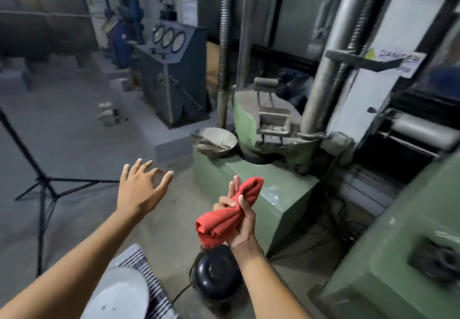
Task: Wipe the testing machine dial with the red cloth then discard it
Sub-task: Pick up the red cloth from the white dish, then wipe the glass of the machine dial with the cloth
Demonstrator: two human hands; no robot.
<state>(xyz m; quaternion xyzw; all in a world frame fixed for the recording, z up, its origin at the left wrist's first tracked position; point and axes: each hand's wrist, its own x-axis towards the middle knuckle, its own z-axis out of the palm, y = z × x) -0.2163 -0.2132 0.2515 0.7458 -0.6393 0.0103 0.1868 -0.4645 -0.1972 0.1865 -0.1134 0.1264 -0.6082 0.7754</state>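
My right hand [242,221] grips a bunched red cloth [224,219], held in the air over the corner of a green machine base [278,199]. My left hand [139,189] is stretched out to the left of it, fingers spread, holding nothing. A blue-grey console with three round dials [169,38] stands far back at centre left, well beyond both hands. The large green testing machine [268,124] with its steel columns rises to the right.
A black tripod [42,186] stands on the floor at left. A dusty metal bowl [215,142] rests on the green base. Below my hands are a black round object [216,271], a white round lid [119,296] and striped cloth [146,269]. Another green cabinet [398,256] fills the lower right.
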